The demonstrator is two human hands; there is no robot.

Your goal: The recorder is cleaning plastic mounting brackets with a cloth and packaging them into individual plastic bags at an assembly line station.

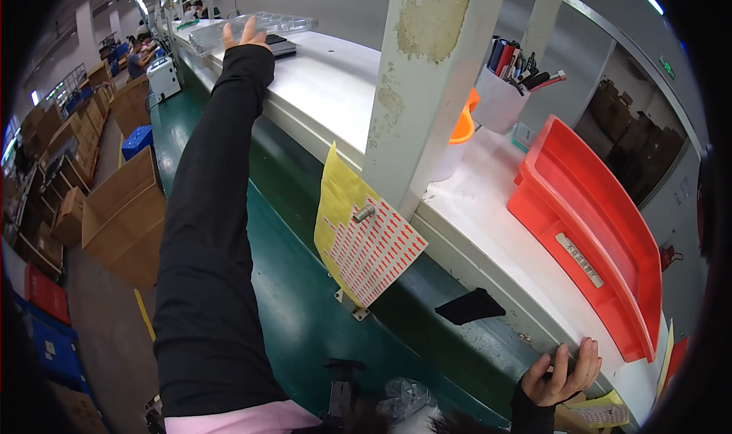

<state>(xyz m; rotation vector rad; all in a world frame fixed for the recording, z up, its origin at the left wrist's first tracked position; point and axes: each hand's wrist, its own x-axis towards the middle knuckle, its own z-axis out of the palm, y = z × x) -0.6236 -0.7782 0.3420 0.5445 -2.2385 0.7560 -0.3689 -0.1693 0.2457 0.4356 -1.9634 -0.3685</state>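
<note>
My left hand (248, 35) is stretched far forward over the white upper shelf, its fingers spread. It is at the near end of a clear plastic tray (288, 22); whether it touches the tray I cannot tell. A flat dark object (280, 47) lies beside that hand. At the lower right, my right hand (563, 373) has its fingers bent over the shelf's front edge (526, 323), close to a long red plastic bin (591, 228).
A grey post (419, 76) rises from the shelf, with a yellow sheet of red arrow stickers (370, 240) hanging beside it. Behind the post stand an orange-rimmed cup (462, 121) and a white pen holder (499, 99). Below runs a green bench (293, 281); cardboard boxes (126, 213) stand left.
</note>
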